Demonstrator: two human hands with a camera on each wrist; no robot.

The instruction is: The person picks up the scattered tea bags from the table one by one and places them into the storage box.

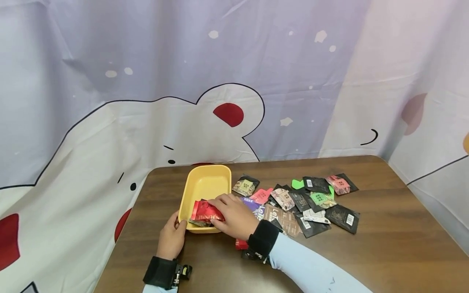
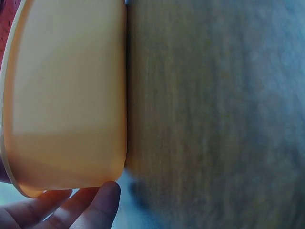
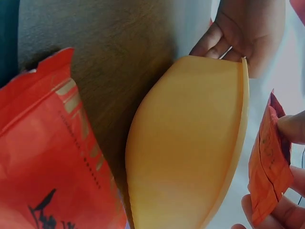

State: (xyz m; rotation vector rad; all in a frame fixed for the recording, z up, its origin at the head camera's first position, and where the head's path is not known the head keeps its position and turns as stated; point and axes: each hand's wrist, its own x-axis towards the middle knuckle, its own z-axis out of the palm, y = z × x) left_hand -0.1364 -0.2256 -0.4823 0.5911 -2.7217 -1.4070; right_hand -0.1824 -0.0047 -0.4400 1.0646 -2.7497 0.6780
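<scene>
A yellow plastic tub (image 1: pixel 205 187) sits on a dark wooden table (image 1: pixel 384 252), toward the table's 9 o'clock side. The right hand (image 1: pixel 234 215) reaches over the tub's near rim, its fingers and thumb pinching a red foil packet (image 1: pixel 207 211) held over the tub's 6 o'clock end. The right wrist view shows fingertips (image 3: pixel 290 129) closed on that packet's edge above the tub's rim. The left hand (image 1: pixel 172 238) rests against the tub's outer wall at about 7 o'clock, fingers loosely curved along the corner; the left wrist view shows them touching the wall's base, not wrapped round it. Another red packet (image 1: pixel 241 244) lies on the table under the right wrist. At the tub's 3 o'clock, a scattered heap of small sachets (image 1: pixel 311 203), black, pink, green and brown, covers the table's middle. A cartoon bear curtain (image 1: pixel 220 101) hangs behind at 12 o'clock.
</scene>
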